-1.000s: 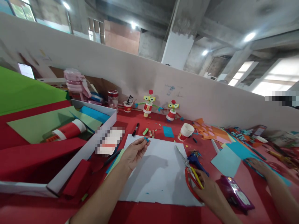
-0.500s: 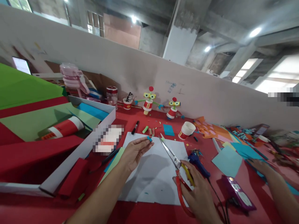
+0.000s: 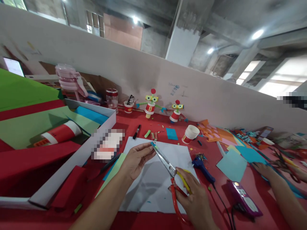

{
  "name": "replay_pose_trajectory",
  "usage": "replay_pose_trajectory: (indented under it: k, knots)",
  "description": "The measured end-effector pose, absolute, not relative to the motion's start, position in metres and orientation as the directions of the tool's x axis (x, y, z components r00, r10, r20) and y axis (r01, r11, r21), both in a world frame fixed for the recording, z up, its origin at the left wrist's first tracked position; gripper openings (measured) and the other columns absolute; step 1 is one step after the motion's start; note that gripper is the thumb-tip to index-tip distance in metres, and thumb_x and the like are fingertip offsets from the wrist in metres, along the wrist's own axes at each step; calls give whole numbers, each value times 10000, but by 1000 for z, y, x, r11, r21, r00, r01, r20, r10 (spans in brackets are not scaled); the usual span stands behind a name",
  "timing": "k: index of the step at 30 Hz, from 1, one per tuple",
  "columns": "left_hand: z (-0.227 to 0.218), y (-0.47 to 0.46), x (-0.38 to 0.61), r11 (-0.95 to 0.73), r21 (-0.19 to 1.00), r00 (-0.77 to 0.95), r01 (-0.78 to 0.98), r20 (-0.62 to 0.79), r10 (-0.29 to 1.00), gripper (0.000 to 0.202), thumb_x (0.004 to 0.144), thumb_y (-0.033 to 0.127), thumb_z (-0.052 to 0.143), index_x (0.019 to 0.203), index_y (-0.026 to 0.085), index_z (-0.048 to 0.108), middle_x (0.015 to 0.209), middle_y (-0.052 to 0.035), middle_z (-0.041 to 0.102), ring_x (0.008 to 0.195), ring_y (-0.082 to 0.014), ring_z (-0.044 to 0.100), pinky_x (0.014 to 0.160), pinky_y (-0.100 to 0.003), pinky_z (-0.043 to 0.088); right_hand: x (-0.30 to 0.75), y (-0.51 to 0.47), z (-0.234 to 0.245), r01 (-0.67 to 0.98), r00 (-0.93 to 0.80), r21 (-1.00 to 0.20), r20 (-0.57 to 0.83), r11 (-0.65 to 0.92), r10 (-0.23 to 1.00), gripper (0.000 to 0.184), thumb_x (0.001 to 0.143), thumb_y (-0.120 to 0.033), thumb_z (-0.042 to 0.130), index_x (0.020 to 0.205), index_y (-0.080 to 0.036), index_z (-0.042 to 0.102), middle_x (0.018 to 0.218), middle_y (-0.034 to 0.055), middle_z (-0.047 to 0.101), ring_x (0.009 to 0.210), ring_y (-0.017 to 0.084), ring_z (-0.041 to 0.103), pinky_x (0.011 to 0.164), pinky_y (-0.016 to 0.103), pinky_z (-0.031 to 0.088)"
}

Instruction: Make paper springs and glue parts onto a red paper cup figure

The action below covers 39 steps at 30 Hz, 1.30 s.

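Between the fingertips of my left hand (image 3: 137, 159) is a small piece of blue paper (image 3: 153, 144). My right hand (image 3: 192, 195) grips the handles of a pair of scissors (image 3: 170, 169), one loop red and the other yellow. The scissor tips meet the blue piece at my left fingertips; whether the blades cut into it is too small to tell. Both hands are over white paper sheets (image 3: 158, 191) lying on the red table. Past the sheets lie folded paper springs (image 3: 153, 136), a black marker (image 3: 136, 132) and a blue paper square (image 3: 171, 134).
A blue glue gun (image 3: 203, 169) and a purple box with a cord (image 3: 244, 198) lie to the right. Stacked paper cups (image 3: 190, 134) and two paper-cup robots (image 3: 150, 108) stand farther back. At left is a white box (image 3: 72, 166). A co-worker's hand (image 3: 263, 169) rests at right.
The scissors have moved left, and their tips now reach the blue piece in my left hand. Their blades look closer together. At right, a co-worker's scissors have come into view.
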<state>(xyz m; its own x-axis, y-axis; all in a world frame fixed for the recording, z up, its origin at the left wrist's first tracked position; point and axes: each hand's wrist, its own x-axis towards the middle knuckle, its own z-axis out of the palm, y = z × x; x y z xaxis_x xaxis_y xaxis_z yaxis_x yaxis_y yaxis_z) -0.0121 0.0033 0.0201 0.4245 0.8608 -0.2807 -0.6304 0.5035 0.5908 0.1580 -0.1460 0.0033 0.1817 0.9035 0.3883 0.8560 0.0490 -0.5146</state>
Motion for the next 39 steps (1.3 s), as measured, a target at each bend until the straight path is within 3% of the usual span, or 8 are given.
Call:
replay_pose_trajectory:
  k: [17,21,25,30,34,39]
  knots:
    - [19,4,-11,491,601,387,-630,-305,870,123,685,-22,673,739,79,720,732,-82,733,664,-133,683,695,-216,583,150,-146,-2,798,239,-602,342,17,909,405,784,-308,624,1187,-270,598,1152,51,664,1022,218,646,862,284,538]
    - [20,3,-11,486,599,397,-637,-285,872,120,692,-26,660,744,66,718,742,-91,732,677,-143,689,721,-225,582,145,-147,0,776,269,-631,319,-8,909,373,773,-276,624,1145,-263,626,1095,37,695,969,206,669,824,259,547]
    - [21,5,-13,468,601,382,-648,-276,882,132,690,-37,655,735,76,709,734,-79,724,712,-152,698,705,-198,575,153,-144,-2,774,321,-631,313,-57,894,362,805,-344,585,1144,-221,622,1044,58,713,877,213,693,744,272,564]
    - [21,7,-16,471,604,401,-643,-259,879,214,692,-60,642,801,110,713,698,-34,699,660,-105,682,593,-128,543,184,-136,-6,881,379,-395,260,-260,888,352,831,-404,536,1137,-245,609,971,57,727,792,240,700,643,312,549]
    - [20,6,-16,495,581,442,-646,-244,863,184,695,-58,637,763,94,714,708,-42,700,672,-113,684,601,-131,546,193,-135,-14,938,319,-221,256,-266,913,333,875,-400,464,1155,-261,577,982,65,712,790,234,692,618,307,519]
    - [19,5,-15,545,548,485,-635,-266,833,219,721,-83,591,790,79,721,712,-59,707,676,-117,687,614,-134,553,187,-138,-6,955,295,-30,96,-294,951,359,886,-358,448,1181,-212,591,968,104,684,784,224,675,650,286,482]
